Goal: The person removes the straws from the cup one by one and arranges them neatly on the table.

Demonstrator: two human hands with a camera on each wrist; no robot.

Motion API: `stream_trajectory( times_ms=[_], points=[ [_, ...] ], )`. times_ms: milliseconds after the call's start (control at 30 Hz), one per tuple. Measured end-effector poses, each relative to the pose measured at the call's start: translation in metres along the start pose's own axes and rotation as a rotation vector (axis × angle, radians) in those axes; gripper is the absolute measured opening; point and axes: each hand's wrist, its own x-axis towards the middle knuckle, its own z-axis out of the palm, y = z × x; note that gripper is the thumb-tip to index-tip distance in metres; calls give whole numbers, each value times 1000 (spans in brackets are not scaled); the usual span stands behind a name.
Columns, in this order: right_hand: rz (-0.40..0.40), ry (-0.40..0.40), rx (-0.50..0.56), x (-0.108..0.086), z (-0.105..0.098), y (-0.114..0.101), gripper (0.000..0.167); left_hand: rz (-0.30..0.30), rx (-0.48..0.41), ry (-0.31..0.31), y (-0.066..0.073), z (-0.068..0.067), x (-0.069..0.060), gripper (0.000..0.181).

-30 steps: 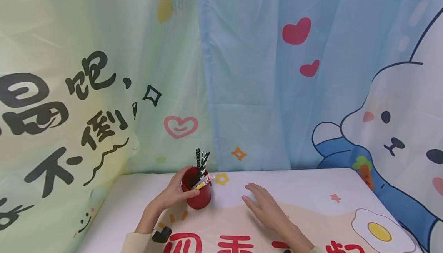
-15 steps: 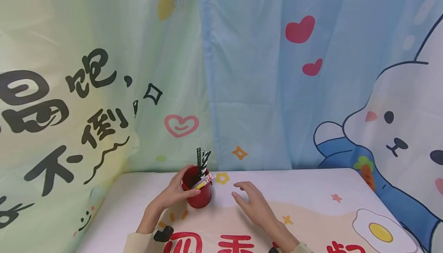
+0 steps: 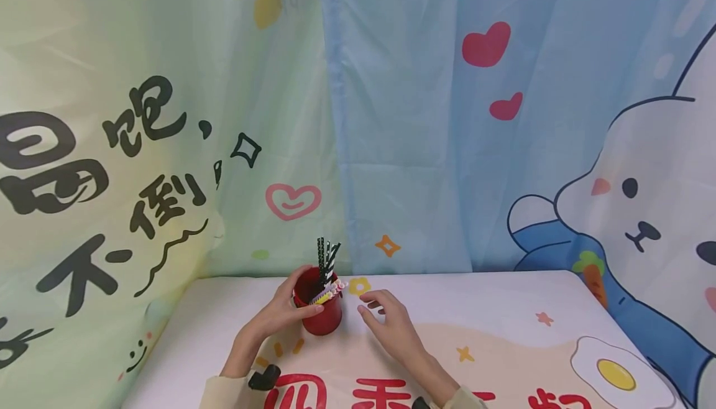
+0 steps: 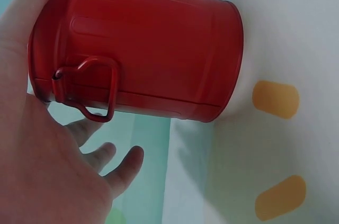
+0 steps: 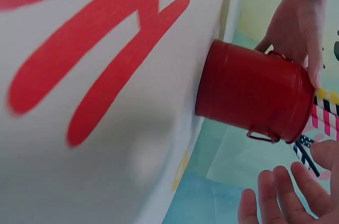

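On the left, the left hand (image 3: 279, 311) grips the red pail (image 3: 325, 322) at its rim, thumb on the near side. The pail stands close to the far edge of the table (image 3: 503, 300), near the curtain (image 3: 397, 148), patterned straws (image 3: 330, 260) poking out. Across a small gap, the right hand (image 3: 394, 329) hovers, thumb and fingers parted; bare tabletop runs on rightward to a printed fried egg (image 3: 615, 375).

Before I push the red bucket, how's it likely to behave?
Red bucket: probably stiff and fairly light; the pressed ribs and wire handle suggest thin metal. Its smooth, shiny wall may be slippery. Black-and-white sticks rise well above the rim, so a high push might tip it.
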Motion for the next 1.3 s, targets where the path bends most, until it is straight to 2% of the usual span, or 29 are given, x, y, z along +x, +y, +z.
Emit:
stream_trajectory(
  times_ms=[333,533,700,967,1300],
  points=[
    [-21,25,130,10,10,-9,19,24,0,-11,0,5,5,96],
    [-39,33,157,15,19,-15,19,34,-6,-12,-1,4,4,93],
    [-69,50,173,20,24,-22,19,54,-15,-9,-2,3,3,93],
    [-81,40,169,23,29,-27,17,28,-22,-7,-3,2,1,94],
    [-85,43,148,26,35,-26,18,63,-17,-10,-3,1,-1,93]
  ],
)
